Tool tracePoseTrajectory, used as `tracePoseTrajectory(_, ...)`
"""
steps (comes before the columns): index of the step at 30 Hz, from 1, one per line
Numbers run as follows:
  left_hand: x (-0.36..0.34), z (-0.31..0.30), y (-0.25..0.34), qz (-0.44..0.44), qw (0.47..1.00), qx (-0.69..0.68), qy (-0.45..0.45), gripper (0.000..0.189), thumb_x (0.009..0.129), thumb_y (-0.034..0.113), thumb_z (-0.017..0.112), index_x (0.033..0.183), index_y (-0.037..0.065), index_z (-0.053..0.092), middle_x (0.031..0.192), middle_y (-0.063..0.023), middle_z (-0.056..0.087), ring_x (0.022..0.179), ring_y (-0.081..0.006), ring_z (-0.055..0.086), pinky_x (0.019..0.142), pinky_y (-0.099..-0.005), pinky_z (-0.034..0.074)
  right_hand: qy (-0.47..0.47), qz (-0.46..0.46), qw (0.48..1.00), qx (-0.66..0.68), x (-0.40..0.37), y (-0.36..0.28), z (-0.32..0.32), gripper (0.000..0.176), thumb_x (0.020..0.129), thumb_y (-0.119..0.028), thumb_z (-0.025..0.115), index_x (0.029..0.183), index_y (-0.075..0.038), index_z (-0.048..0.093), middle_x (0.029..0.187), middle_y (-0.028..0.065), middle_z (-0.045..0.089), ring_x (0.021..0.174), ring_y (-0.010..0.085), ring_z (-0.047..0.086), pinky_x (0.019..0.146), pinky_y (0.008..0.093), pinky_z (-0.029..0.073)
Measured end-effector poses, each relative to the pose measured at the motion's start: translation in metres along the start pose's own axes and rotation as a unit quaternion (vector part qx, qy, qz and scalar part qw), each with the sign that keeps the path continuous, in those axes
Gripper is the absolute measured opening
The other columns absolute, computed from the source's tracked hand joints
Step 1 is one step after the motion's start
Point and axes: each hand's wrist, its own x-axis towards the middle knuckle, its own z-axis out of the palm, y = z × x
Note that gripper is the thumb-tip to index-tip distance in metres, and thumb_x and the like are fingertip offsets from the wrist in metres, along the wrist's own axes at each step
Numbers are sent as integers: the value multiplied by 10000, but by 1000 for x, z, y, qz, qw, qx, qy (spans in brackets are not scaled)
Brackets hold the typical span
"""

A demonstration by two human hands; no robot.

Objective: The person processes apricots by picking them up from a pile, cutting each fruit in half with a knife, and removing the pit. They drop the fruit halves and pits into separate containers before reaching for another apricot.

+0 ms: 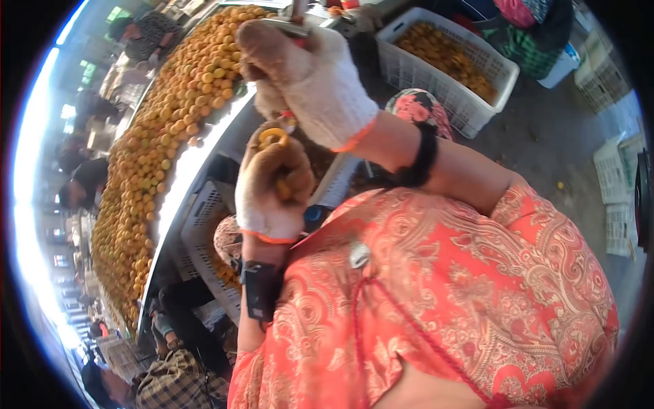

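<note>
The main risk sits between the two hands: the metal tool (pixel 289 28) could slip and catch the left fingers, because the grips are so near each other and the stained gloves (pixel 340 102) may be slick with juice. A yellow-orange apricot piece (pixel 272 131) could also squirt out or crush if the left pinch tightens, since ripe flesh is probably soft.

The right hand (pixel 317 85), towards 12 o'clock, has its fingers curled firmly round the tool; whether that has a blade is unclear. The left hand (pixel 262 191), near 10 o'clock from centre, is mostly folded, with the ring-like piece at its fingertips, 11 o'clock from centre. A blurred red bit (pixel 289 117) lies between the hands, too small to name.

Whole apricots (pixel 170 129) cover the bench at 10 o'clock; a white crate (pixel 449 92) of orange pieces (pixel 446 58) stands at 1 o'clock.
</note>
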Motion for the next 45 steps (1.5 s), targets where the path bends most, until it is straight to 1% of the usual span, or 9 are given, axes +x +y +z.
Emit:
tracePoseTrajectory(9, -1, 8, -4, 21, 1000, -6, 21, 156, 916, 60, 592, 1051, 117, 537, 710, 25, 414, 511, -72, 378, 427, -196, 278, -4, -42, 997, 68, 4, 2, 1, 357, 881, -374, 769, 842, -37, 661, 642, -14, 585, 511, 43, 509, 434, 217, 383)
tracePoseTrajectory(15, 1, 9, -6, -23, 998, -65, 0, 117, 920, 87, 600, 896, 127, 493, 675, 44, 349, 493, -63, 317, 420, -200, 240, 5, -40, 998, 55, 5, 6, -1, 366, 879, -392, 769, 860, -38, 681, 642, -24, 580, 562, 33, 514, 478, 211, 402)
tracePoseTrajectory(18, 2, 12, -6, -44, 992, -113, -36, 157, 948, 110, 572, 867, 182, 459, 675, 50, 299, 496, -68, 267, 426, -209, 222, 2, -105, 994, -12, 3, 7, 1, 359, 888, -373, 761, 842, -27, 680, 665, -26, 590, 614, 24, 505, 521, 219, 407)
tracePoseTrajectory(26, -4, 17, -14, -38, 991, -131, 9, 134, 953, 161, 591, 886, 209, 485, 691, 68, 373, 532, -69, 363, 462, -206, 301, -20, -42, 997, -63, 0, 9, 0, 334, 911, -307, 731, 722, -55, 621, 587, -36, 520, 536, 42, 460, 478, 234, 359)
tracePoseTrajectory(28, -5, 24, -12, -17, 996, -79, 39, 166, 940, 164, 560, 824, 170, 442, 650, 59, 280, 470, -79, 261, 444, -240, 217, 10, 68, 996, 63, -1, 2, 1, 319, 910, -305, 734, 730, -71, 612, 571, -32, 504, 481, 57, 462, 428, 236, 333)
tracePoseTrajectory(33, -9, 31, -15, 15, 993, -38, 107, 115, 942, 129, 547, 872, 130, 456, 653, 45, 319, 471, -73, 295, 393, -212, 231, 1, 99, 981, 166, 3, 14, -9, 259, 924, -288, 726, 816, -98, 587, 626, -26, 538, 433, 64, 465, 370, 227, 322)
tracePoseTrajectory(37, -9, 19, -18, 16, 999, -19, 39, 138, 930, 107, 542, 836, 116, 442, 646, 43, 323, 478, -68, 312, 395, -209, 245, -25, 108, 978, 176, 2, 19, -17, 267, 913, -334, 738, 834, -123, 593, 630, -37, 527, 428, 66, 445, 375, 224, 306)
tracePoseTrajectory(41, -8, 20, -15, 13, 999, 3, 31, 56, 908, 72, 553, 952, 71, 518, 664, 44, 347, 490, -73, 346, 418, -208, 279, 25, 133, 968, 212, 9, 22, -20, 335, 932, -360, 703, 776, -132, 514, 602, -21, 477, 413, 113, 403, 381, 277, 277)
tracePoseTrajectory(45, -9, 21, -15, 20, 999, 22, 22, 156, 896, 73, 563, 1050, 61, 541, 727, 29, 422, 557, -78, 405, 470, -216, 337, 34, 112, 972, 203, 12, 28, -26, 317, 941, -357, 685, 796, -139, 506, 594, -16, 458, 423, 119, 403, 398, 285, 293)
